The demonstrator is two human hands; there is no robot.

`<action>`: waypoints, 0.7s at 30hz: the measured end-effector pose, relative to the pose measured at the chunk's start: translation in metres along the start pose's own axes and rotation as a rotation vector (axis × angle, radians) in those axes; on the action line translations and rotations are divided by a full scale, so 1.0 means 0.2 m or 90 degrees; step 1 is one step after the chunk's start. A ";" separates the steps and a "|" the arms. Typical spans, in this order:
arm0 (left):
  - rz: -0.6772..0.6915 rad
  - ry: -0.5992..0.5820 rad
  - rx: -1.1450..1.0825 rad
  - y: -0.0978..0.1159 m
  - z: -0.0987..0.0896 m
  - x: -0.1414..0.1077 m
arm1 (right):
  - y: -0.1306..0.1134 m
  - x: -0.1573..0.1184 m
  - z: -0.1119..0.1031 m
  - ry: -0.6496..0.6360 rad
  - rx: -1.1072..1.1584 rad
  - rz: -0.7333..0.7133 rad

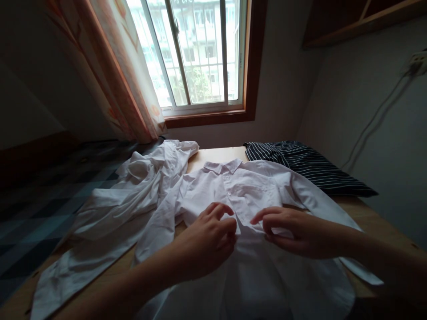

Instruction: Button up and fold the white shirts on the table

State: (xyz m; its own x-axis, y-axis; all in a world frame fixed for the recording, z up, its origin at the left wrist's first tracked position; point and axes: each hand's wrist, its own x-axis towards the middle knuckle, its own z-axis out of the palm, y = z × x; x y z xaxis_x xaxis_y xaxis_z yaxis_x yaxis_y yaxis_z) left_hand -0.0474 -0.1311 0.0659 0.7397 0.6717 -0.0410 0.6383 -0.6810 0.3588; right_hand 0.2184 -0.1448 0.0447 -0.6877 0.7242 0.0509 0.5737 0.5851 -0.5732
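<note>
A white button-up shirt (pixel 253 186) lies front side up, its collar toward the window and its sleeves spread to both sides. Over the middle of its front, my left hand (pixel 213 233) is closed, with curled fingers on the edge of the button placket. Opposite it, my right hand (pixel 293 229) has bent fingers and thumb drawn together on the shirt's other front panel, with the index finger pointing inward. A slightly raised fold of cloth shows between the hands. Small buttons show below the collar; the fingertips' exact hold is partly hidden in shadow.
A second white shirt (pixel 136 191) lies crumpled at left, one sleeve toward me. Black-and-white striped fabric (pixel 307 166) lies at the back right of the wooden table (pixel 220 154). Dark checked cloth (pixel 43 195) covers the surface at left. A window and curtain (pixel 116 66) are behind.
</note>
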 end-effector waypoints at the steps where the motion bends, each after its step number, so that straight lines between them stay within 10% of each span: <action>1: -0.003 -0.024 -0.035 0.00 0.00 0.00 | 0.00 0.00 0.00 -0.021 0.010 0.020; 10: 0.019 -0.133 -0.065 -0.04 0.01 0.04 | 0.05 0.10 -0.02 -0.194 0.144 0.071; 15: -0.204 0.136 0.144 -0.26 0.05 0.27 | 0.23 0.36 -0.08 0.088 -0.022 0.114; 21: -0.430 0.147 0.238 -0.43 0.30 0.32 | 0.44 0.54 0.17 0.195 -0.258 0.327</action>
State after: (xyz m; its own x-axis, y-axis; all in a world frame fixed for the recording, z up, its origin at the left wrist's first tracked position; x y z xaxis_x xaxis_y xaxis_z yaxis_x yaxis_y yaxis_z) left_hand -0.0425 -0.0471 -0.0231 0.1323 0.9886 0.0717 0.9912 -0.1318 -0.0120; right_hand 0.1790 -0.0273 -0.0286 -0.1654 0.9792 0.1174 0.9518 0.1896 -0.2412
